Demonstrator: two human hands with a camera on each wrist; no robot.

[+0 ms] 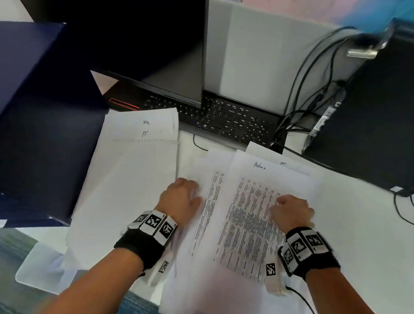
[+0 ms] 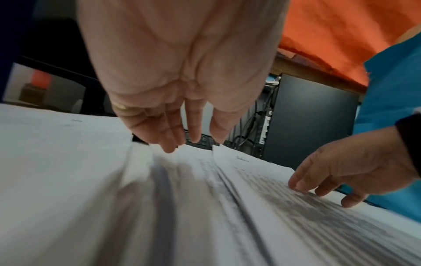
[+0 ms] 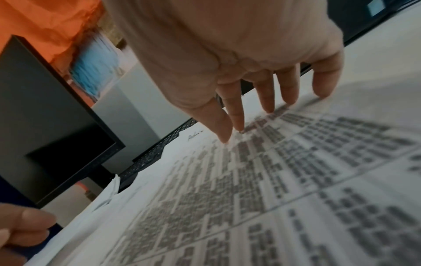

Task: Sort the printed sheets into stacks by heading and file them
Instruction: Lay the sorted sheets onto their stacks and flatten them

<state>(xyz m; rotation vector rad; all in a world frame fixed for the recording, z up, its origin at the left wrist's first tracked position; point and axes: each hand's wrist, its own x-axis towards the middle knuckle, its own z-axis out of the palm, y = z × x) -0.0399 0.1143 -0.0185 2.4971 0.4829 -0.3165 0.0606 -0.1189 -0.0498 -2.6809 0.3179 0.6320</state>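
A printed sheet headed "Admin" [image 1: 253, 215] tops a loose pile of sheets [image 1: 210, 204] in front of me. My right hand [image 1: 283, 202] rests its straight fingertips [image 3: 268, 109] on that sheet's dense text and holds nothing. At the pile's left edge my left hand [image 1: 192, 190] points relaxed, nearly straight fingers [image 2: 169, 147] down at the paper; it grips nothing. Whether they touch the paper I cannot tell. To the left lies a second stack [image 1: 132, 173] with handwritten headings "HR" and "IT" at its top.
A large dark blue file box [image 1: 26, 120] lies at the left, against the left stack. A black keyboard [image 1: 226, 120] and monitor [image 1: 138, 29] stand behind the papers. A black computer tower [image 1: 391, 110] with cables [image 1: 304, 90] is at the right. The desk edge is near my forearms.
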